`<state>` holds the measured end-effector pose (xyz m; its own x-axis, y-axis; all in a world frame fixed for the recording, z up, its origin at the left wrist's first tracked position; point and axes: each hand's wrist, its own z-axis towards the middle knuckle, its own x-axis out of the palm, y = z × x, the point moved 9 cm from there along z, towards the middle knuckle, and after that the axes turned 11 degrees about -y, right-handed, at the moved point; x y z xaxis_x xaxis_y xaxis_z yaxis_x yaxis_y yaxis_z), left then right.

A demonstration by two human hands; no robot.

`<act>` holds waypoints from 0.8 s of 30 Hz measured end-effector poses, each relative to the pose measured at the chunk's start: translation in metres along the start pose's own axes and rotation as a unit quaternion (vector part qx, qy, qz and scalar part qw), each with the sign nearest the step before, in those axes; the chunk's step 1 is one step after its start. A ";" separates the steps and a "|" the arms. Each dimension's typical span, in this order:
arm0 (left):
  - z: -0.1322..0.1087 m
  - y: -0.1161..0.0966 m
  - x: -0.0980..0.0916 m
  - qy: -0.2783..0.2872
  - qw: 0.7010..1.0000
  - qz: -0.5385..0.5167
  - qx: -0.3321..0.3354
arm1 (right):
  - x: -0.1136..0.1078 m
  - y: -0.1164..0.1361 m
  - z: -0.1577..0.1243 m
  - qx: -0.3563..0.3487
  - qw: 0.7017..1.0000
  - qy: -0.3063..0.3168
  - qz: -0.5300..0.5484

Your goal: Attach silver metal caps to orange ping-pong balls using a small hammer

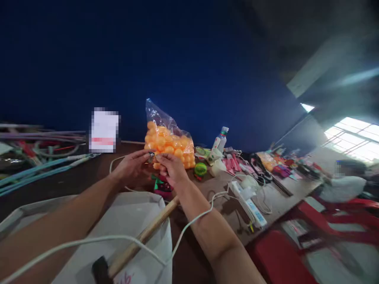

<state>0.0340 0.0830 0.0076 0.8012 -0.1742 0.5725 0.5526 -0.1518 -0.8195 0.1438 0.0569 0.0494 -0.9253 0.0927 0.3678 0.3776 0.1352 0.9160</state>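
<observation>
My left hand [130, 165] reaches forward over the table, thumb and fingertips pinched on a small dark, shiny piece [151, 155] whose kind I cannot make out. Right beside it, my right hand [172, 167] is also closed in a pinch, its fingertips meeting the same small piece. Directly behind both hands stands a clear plastic bag [168, 144] full of orange balls. Beneath them lies a dark item with green and magenta parts [162, 185], partly covered by my right hand. A green round thing [200, 169] sits to the right of the bag.
A pale fabric bin [148, 205] and a wooden-handled hammer [145, 234] are in front, with a white cable [189, 225] crossing my arms. A power strip [251, 207], a bottle [220, 138] and pink pieces [232, 162] lie rightward. Red chairs [281, 256] and a seated person [345, 185] are beyond.
</observation>
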 end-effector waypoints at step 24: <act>-0.007 -0.007 0.001 -0.044 0.999 0.007 -0.003 | 0.003 -0.007 0.003 0.028 0.999 0.027 0.008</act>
<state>0.0291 0.0776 0.0144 0.8259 -0.0905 0.5565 0.5402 -0.1558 -0.8270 0.1382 0.0590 0.0438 -0.9189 0.0421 0.3923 0.3929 0.1900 0.8998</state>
